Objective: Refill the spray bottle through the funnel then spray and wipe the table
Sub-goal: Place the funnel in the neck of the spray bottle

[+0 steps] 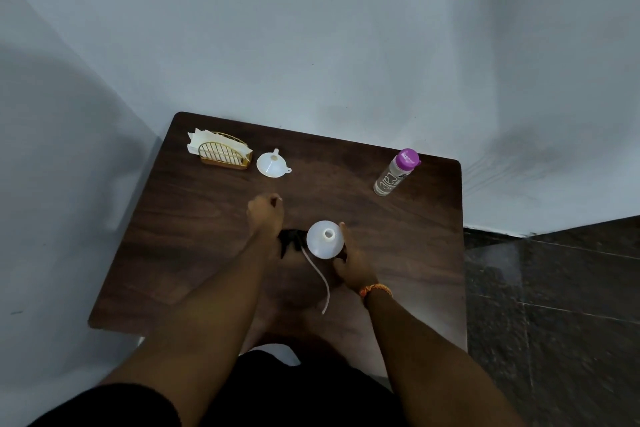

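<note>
The white spray bottle point(325, 240) stands uncapped at the middle of the wooden table point(398, 239), seen from above with its neck open. My right hand point(353, 265) grips its right side. The black spray head point(290, 242) lies just left of the bottle, its white dip tube point(320, 279) trailing toward me. My left hand point(266, 215) hovers past the spray head, fingers curled with nothing in them. A white funnel point(272, 165) lies at the back, beyond my left hand. At the back right stands a clear refill bottle with a purple cap point(394, 173).
A gold wire napkin holder with white napkins point(221, 151) sits at the table's back left corner. Pale walls close in behind and on the left. Dark tiled floor point(554, 305) lies to the right of the table.
</note>
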Motion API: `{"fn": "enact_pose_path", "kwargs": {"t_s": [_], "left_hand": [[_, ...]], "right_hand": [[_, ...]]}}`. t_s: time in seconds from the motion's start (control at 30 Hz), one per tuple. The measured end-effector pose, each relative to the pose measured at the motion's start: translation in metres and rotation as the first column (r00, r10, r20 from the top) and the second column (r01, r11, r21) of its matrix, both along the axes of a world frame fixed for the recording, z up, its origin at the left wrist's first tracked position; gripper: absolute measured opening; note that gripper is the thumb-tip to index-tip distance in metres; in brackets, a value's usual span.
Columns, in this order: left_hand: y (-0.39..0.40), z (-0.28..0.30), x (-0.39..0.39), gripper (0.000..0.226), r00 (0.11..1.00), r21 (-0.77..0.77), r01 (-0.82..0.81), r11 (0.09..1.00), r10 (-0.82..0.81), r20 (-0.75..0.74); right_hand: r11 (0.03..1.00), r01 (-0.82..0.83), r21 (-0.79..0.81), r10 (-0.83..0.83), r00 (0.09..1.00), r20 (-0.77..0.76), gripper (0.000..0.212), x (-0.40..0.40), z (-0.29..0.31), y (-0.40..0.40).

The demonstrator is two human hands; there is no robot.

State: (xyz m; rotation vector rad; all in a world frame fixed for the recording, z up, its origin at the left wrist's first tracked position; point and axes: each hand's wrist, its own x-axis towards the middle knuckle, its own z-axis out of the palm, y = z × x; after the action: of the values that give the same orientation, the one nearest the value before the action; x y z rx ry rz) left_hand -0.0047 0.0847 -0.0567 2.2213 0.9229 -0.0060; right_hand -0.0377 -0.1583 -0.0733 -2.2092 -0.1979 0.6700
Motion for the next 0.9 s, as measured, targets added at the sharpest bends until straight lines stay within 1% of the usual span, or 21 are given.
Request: {"fn": "enact_pose_path", "kwargs": {"t_s": [0.07, 0.13, 0.2, 0.27, 0.33, 0.43, 0.5, 0.63, 0.67, 0.73, 0.83, 0.9], "left_hand": [[0.011, 0.005, 0.024, 0.019, 0.998, 0.055, 0.001, 0.998, -0.004, 0.065], [0.021, 0.008, 0.043, 0.022, 0.994, 0.079, 0.006, 0.997, -0.015, 0.108], [0.030, 0.007, 0.060, 0.026, 0.990, 0.069, -0.004, 0.998, -0.006, 0.143], [0.039, 0.005, 0.072, 0.026, 0.981, 0.069, -0.002, 0.998, -0.011, 0.193], [0.046, 0.002, 0.080, 0.030, 0.981, 0.074, 0.004, 0.997, -0.019, 0.193], [0.057, -0.004, 0.091, 0.040, 0.991, 0.040, 0.001, 0.999, -0.007, 0.136], [0.063, -0.008, 0.094, 0.042, 0.995, 0.013, 0.020, 1.000, -0.021, 0.101], [0.071, -0.014, 0.095, 0.038, 0.995, -0.007, 0.074, 0.997, -0.074, 0.064], [0.072, -0.012, 0.094, 0.037, 0.996, -0.001, 0.073, 0.997, -0.073, 0.050], [0.073, -0.012, 0.089, 0.033, 0.993, 0.034, 0.104, 0.994, -0.106, 0.045], [0.073, -0.013, 0.080, 0.031, 0.986, 0.037, 0.160, 0.986, -0.162, 0.049], [0.073, -0.012, 0.072, 0.031, 0.984, 0.031, 0.167, 0.985, -0.169, 0.062]], "right_hand": [[0.999, 0.007, -0.037, -0.006, 1.000, 0.007, 0.082, 0.006, -0.004, -0.006], [0.996, 0.050, -0.067, -0.047, 0.998, 0.049, 0.073, 0.016, -0.007, -0.012], [0.993, 0.073, -0.097, -0.064, 0.994, 0.091, 0.058, 0.034, -0.009, -0.013], [0.990, 0.059, -0.126, -0.041, 0.990, 0.137, 0.042, 0.060, -0.006, -0.006], [0.993, 0.046, -0.113, -0.026, 0.984, 0.175, 0.034, 0.089, 0.002, 0.008], [0.997, -0.002, -0.082, 0.018, 0.981, 0.195, 0.033, 0.131, 0.015, 0.041], [0.994, -0.060, -0.088, 0.074, 0.985, 0.155, 0.035, 0.152, 0.020, 0.067], [0.985, -0.141, -0.098, 0.145, 0.989, 0.035, 0.047, 0.175, 0.019, 0.123], [0.983, -0.154, -0.094, 0.158, 0.987, 0.033, 0.049, 0.176, 0.017, 0.135], [0.981, -0.174, -0.082, 0.178, 0.983, 0.053, 0.043, 0.173, 0.015, 0.154], [0.989, -0.132, -0.068, 0.137, 0.988, 0.071, 0.032, 0.163, 0.011, 0.166], [0.996, -0.064, -0.057, 0.069, 0.994, 0.088, 0.031, 0.157, 0.009, 0.167]]}}
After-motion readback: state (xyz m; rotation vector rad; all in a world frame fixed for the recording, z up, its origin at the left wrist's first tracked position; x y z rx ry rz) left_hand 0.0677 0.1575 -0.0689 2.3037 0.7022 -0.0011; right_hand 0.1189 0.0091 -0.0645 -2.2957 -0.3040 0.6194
